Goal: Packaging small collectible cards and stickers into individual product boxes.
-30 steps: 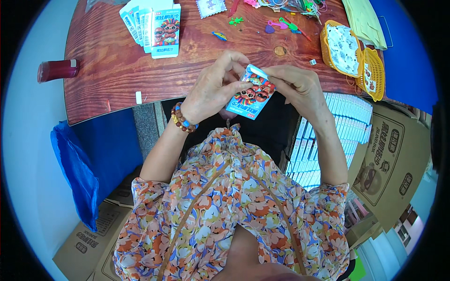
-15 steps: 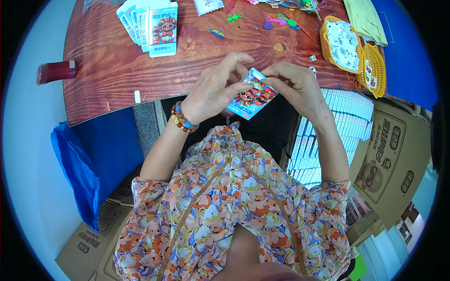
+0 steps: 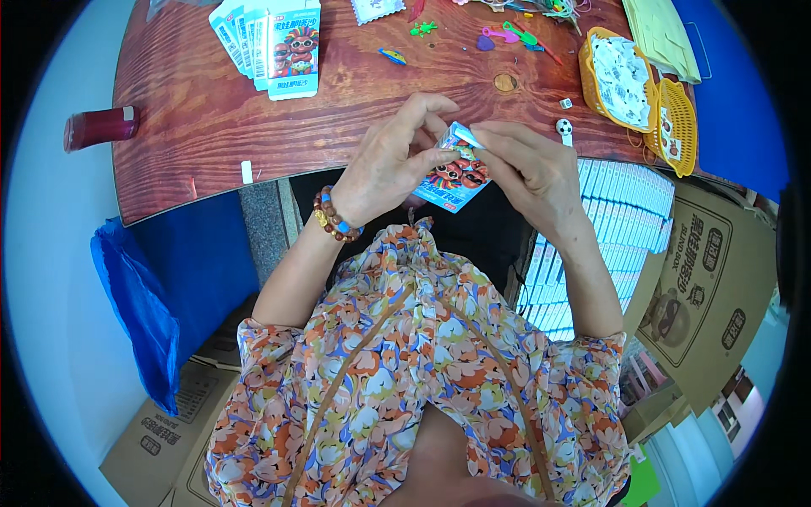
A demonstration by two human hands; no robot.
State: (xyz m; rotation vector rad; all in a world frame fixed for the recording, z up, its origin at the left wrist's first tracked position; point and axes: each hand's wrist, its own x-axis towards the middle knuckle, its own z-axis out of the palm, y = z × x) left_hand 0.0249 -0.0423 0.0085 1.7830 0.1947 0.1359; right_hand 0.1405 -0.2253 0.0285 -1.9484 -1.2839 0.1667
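Observation:
A small blue printed cardboard box is held between my two hands above the table's near edge, tilted, its printed face toward me. My left hand, with beaded bracelets at the wrist, grips its left side, the thumb lying across the printed face. The fingers of my right hand are pinched on the flap at the box's far end. What is inside the box is hidden. Several flat blue cartons of the same print lie fanned out at the far left of the table.
The wooden table bears small plastic toys, a soccer-ball piece and a dark red cylinder. Yellow baskets hold small packets at the right. Rows of blue-white boxes fill a carton by my right arm.
My right hand has shifted slightly, its fingers now closer together over the flap and covering more of the box's right side. The left hand keeps its hold.

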